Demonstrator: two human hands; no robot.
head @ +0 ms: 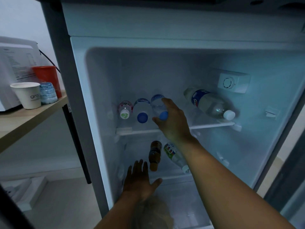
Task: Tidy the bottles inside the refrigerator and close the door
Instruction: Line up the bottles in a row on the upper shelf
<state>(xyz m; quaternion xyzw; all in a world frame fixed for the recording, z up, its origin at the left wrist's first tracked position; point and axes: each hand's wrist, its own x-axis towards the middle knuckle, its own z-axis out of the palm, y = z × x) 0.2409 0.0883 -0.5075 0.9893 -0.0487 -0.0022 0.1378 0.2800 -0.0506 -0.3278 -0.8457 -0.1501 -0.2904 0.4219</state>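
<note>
Right grip point(171, 119) wraps the third small bottle point(157, 104), lying cap-forward along twelve-to-six, while the large bottle point(209, 103) lies askew at three o'clock; left grip point(140, 179) hangs spread, empty.

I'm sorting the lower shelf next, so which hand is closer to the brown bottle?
Left. The left hand hovers open just beside the brown bottle; the right hand grips a blue-capped bottle one shelf up.

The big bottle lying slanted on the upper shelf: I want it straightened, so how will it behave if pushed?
The big bottle lies on its round side, so it probably rolls easily. It looks mostly full, so likely heavy. The smooth glass shelf may let it slide.
</note>
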